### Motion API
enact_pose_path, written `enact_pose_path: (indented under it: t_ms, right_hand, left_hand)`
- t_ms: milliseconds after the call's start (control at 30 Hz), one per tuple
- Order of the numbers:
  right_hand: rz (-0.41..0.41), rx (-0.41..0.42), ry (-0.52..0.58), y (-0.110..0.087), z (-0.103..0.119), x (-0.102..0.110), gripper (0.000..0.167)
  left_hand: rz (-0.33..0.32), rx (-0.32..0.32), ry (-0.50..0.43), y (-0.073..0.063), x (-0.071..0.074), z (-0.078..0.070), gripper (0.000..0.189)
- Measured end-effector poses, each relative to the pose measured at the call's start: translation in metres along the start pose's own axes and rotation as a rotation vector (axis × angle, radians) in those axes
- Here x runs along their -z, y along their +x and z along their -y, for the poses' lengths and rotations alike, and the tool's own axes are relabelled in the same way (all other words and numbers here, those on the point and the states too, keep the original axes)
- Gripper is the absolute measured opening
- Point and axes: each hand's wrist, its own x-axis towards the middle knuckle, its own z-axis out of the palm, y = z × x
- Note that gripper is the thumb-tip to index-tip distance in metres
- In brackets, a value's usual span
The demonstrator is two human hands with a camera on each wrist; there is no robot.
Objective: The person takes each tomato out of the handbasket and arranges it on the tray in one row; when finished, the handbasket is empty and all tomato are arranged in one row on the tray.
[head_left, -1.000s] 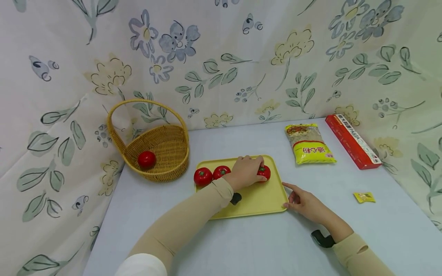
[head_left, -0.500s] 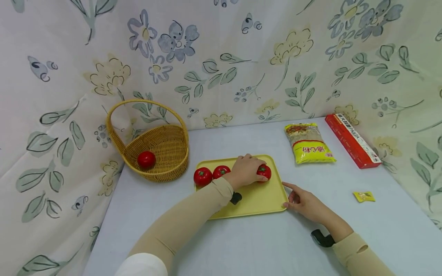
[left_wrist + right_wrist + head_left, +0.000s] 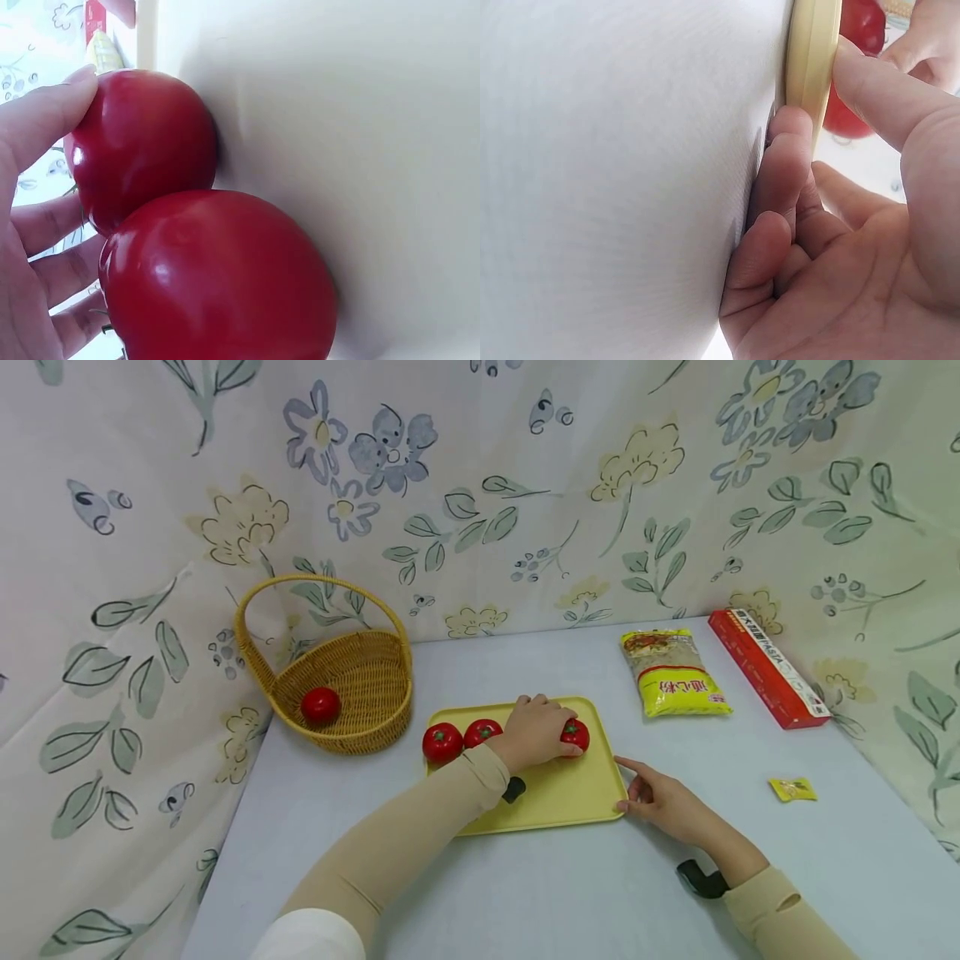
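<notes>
On the yellow tray [image 3: 555, 797], my left hand [image 3: 535, 731] grips a red tomato [image 3: 576, 737] near the right end. The left wrist view shows the thumb [image 3: 56, 112] on that tomato [image 3: 146, 142], with fingers behind. A second tomato [image 3: 225, 277] presses against it; in the head view my hand covers that spot. Two further tomatoes, one at the left end [image 3: 442, 743] and one beside it [image 3: 482, 732], lie left of the hand. My right hand [image 3: 660, 802] holds the tray's right edge, thumb on the rim [image 3: 814, 60] and several fingers curled low against the table.
A wicker basket [image 3: 375, 685] with a tall handle stands at the back left, one tomato [image 3: 320, 705] inside. A yellow bag [image 3: 675, 675] and a red pasta box [image 3: 768, 668] lie at the back right. A small yellow packet [image 3: 793, 789] lies right of my right hand.
</notes>
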Motion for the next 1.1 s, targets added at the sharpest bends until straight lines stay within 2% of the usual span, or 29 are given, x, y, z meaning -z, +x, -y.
enact_pose_path:
  t_ms: [100,167,267,367,467,533,600,733,900,1000,1100]
  right_hand:
    - [0.003,-0.001,0.005,0.001,0.000,-0.001,0.076]
    - [0.004,0.000,0.006,0.002,0.000,-0.001,0.076]
    - [0.007,0.005,0.011,0.004,0.001,-0.001,0.077]
    - [0.008,0.014,0.008,0.006,0.002,0.000,0.076]
    - [0.008,0.013,-0.003,0.007,0.002,0.000,0.077]
    - [0.008,-0.001,-0.009,0.006,0.001,0.001,0.077]
    - [0.007,-0.023,-0.014,0.005,0.000,0.001,0.078]
    - [0.008,-0.035,-0.019,0.002,-0.001,0.000,0.078]
    - [-0.008,-0.018,-0.008,-0.002,0.000,-0.001,0.076]
    - [-0.007,-0.019,0.002,-0.002,0.001,-0.001,0.076]
    - [0.002,-0.014,0.008,-0.001,0.002,-0.001,0.077]
  left_hand:
    - [0.017,0.021,-0.033,-0.002,0.003,0.002,0.078]
    - [0.008,0.041,-0.095,-0.005,0.007,0.008,0.085]
    - [-0.024,0.079,-0.219,-0.015,0.026,0.024,0.088]
    - [-0.075,0.109,-0.340,-0.036,0.056,0.051,0.073]
    - [-0.085,0.143,-0.455,-0.067,0.085,0.087,0.052]
    - [-0.080,0.178,-0.507,-0.087,0.097,0.113,0.039]
    - [-0.071,0.213,-0.518,-0.106,0.104,0.141,0.032]
    - [-0.066,0.273,-0.527,-0.134,0.103,0.199,0.032]
    - [-0.073,0.362,-0.543,-0.154,0.084,0.268,0.045]
    - [-0.036,0.426,-0.508,-0.163,0.068,0.300,0.052]
    - [0.012,0.454,-0.432,-0.170,0.053,0.317,0.057]
